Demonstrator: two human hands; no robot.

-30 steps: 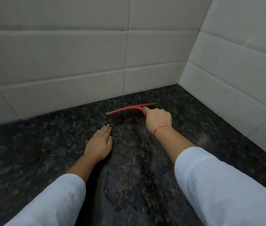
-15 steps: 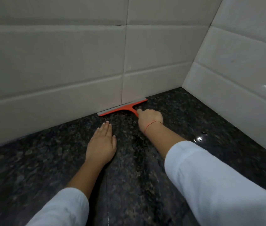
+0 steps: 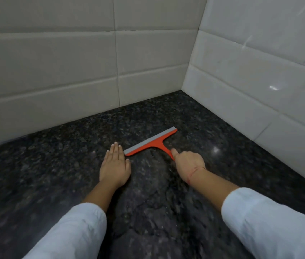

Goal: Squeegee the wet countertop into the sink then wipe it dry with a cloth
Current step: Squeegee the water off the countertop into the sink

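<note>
An orange squeegee (image 3: 152,142) with a grey rubber blade lies blade-down on the dark speckled granite countertop (image 3: 54,176), its blade running from lower left to upper right. My right hand (image 3: 188,163) is closed around its handle, thumb pointing along the stem. My left hand (image 3: 114,165) rests flat on the counter, fingers together, its fingertips just beside the blade's left end. A wet film of water (image 3: 153,199) shines between my two forearms. No sink or cloth is in view.
White tiled walls meet in a corner: the back wall (image 3: 54,75) behind the squeegee and the side wall (image 3: 260,81) to the right. A strip of counter lies between the blade and the back wall.
The squeegee was against the back wall half a second ago; my right hand has pulled it back toward me, away from the wall. My left hand has stayed flat on the counter.
</note>
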